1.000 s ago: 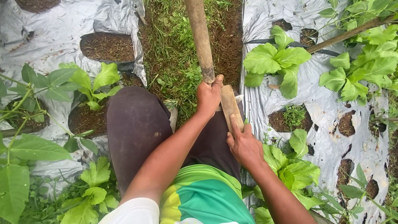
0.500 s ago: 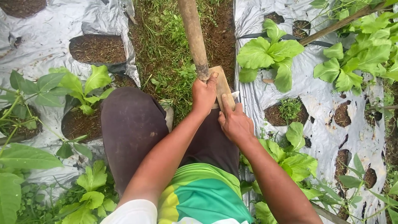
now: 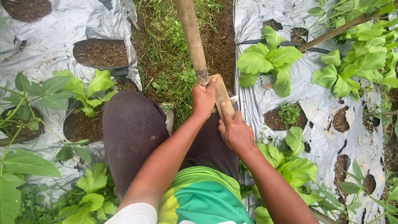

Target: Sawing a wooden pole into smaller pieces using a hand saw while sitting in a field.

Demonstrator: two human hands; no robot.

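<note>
Nearest the camera are a green-and-yellow shirt [image 3: 199,199] and dark trousers [image 3: 132,132] over a raised knee. Both forearms extend forward from there. The right hand [image 3: 235,132] lies against the lower end of a pale wooden piece [image 3: 220,96], with its index finger stretched along the wood's face; whether the remaining fingers close around the piece cannot be determined. The left hand [image 3: 203,99] is clamped on the base of a long wooden pole [image 3: 191,37], thumb pressed at the point where the pole meets the pale wooden piece. A small strip of metal edge [image 3: 233,99] shows just beside the wooden piece, between the two hands. The pole rises away from the hands, tilted slightly left, over a furrow of grass and bare soil [image 3: 174,62]. On either side of the furrow lies silver plastic mulch sheeting [image 3: 45,41] with round planting holes. Broad-leaved green plants [image 3: 269,62] grow from holes to the right, and a similar plant [image 3: 78,89] stands to the left. A thin stake [image 3: 344,30] slants across the far right corner.
</note>
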